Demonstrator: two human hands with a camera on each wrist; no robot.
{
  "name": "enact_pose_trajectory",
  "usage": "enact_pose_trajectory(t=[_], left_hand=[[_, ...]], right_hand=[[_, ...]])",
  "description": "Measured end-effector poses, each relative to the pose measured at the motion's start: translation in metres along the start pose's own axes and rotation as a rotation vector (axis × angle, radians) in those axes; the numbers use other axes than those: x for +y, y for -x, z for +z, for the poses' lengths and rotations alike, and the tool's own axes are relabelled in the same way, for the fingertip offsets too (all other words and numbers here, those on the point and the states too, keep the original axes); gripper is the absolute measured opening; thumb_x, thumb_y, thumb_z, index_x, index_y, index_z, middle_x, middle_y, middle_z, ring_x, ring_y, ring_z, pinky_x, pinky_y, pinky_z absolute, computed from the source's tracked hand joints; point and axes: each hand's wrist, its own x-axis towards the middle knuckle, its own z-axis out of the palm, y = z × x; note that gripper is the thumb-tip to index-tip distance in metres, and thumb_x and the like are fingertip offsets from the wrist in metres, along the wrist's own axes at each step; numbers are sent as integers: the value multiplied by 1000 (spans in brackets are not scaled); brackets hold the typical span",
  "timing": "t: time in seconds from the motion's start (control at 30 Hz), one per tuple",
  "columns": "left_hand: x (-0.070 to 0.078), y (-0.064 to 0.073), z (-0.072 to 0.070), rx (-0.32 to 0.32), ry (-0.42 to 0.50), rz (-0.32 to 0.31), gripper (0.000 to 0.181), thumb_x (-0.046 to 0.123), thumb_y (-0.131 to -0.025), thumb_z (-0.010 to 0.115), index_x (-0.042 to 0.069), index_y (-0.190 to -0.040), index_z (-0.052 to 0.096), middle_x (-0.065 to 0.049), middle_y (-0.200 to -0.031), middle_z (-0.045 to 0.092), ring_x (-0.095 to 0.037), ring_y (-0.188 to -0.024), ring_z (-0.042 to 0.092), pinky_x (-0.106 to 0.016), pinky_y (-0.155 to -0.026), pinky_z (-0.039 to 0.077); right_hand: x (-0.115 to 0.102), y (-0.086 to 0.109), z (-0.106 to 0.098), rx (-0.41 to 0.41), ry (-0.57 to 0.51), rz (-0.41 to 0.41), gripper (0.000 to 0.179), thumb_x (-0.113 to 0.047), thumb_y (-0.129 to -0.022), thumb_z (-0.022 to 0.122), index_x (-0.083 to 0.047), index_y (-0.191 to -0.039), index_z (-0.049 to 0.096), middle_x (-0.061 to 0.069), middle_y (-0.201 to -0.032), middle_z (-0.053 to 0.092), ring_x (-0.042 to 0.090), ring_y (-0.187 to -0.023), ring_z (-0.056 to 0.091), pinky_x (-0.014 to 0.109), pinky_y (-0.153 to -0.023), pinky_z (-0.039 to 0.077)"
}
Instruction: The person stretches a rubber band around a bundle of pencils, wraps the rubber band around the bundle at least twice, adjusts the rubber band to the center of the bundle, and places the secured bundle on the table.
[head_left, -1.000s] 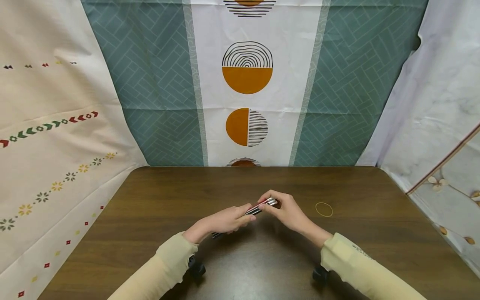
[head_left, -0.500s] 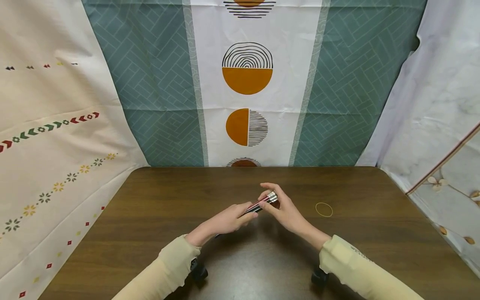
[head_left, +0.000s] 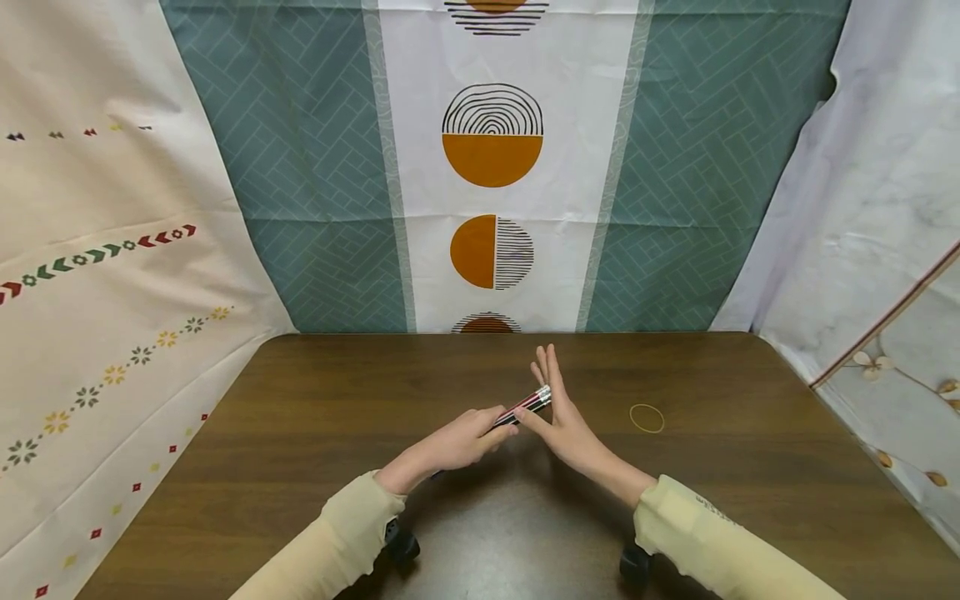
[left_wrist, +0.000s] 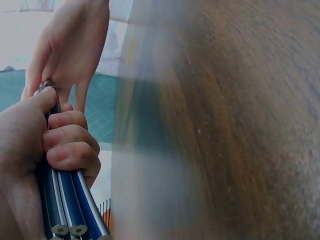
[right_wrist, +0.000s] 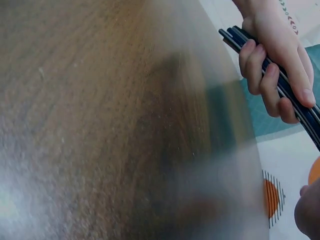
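A bundle of several pencils (head_left: 528,405) slants upward to the right above the table, ferrule ends at the upper right. My left hand (head_left: 459,440) grips the bundle with curled fingers. In the left wrist view, the blue-and-silver striped pencils (left_wrist: 73,197) stick out below that hand, their flat ends showing. The right hand (head_left: 572,432) stands at the ferrule ends with its fingers straight and spread, the palm against or close to them. Its thumb reaches to the side of the bundle. In the right wrist view, the left fingers wrap round the dark pencils (right_wrist: 314,124).
On the brown wooden table (head_left: 337,375), a thin yellow loop like a rubber band (head_left: 644,405) lies to the right of the hands. A patterned cloth (head_left: 322,167) hangs behind the table's far edge, with more cloth at both sides.
The right hand's fingers have gone from bent around the ferrule ends to straight and spread. The left hand keeps hold of the pencils and has shifted slightly.
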Motion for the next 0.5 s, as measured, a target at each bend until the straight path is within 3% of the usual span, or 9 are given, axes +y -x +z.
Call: enact_pose_trajectory(t=[0.17, 0.27, 0.4, 0.5], left_hand=[[-1, -1, 0, 16, -21, 5, 29, 29, -106, 44, 3, -107, 56, 5, -71, 46, -4, -56, 40, -19, -54, 37], [-2, -2, 1, 19, -24, 8, 29, 29, -106, 46, 2, -104, 56, 5, -70, 45, -4, -56, 39, -19, -54, 36], [-4, -3, 2, 26, -46, 9, 28, 29, -105, 47, 2, -101, 56, 6, -70, 45, -3, -55, 38, -18, -54, 35], [-6, -3, 3, 28, -65, 7, 27, 30, -105, 49, 5, -100, 56, 5, -71, 45, -3, -56, 38, -18, -54, 34]], right_hand=[[0, -1, -3, -22, 33, -10, 97, -12, -98, 62, -31, -158, -12, 7, -168, -1, 37, -154, 13, 60, -113, 29], [-1, 0, -6, -58, 53, -13, 86, -13, -98, 61, -26, -159, 2, 11, -165, 16, 38, -148, 30, 49, -109, 40], [-2, 1, -14, -113, 114, 1, 58, -17, -100, 59, -18, -150, 30, 16, -143, 47, 28, -123, 56, 31, -92, 51], [-1, 2, -21, -141, 173, 12, 43, -20, -100, 59, -17, -140, 42, 17, -127, 57, 14, -105, 60, 27, -83, 51]])
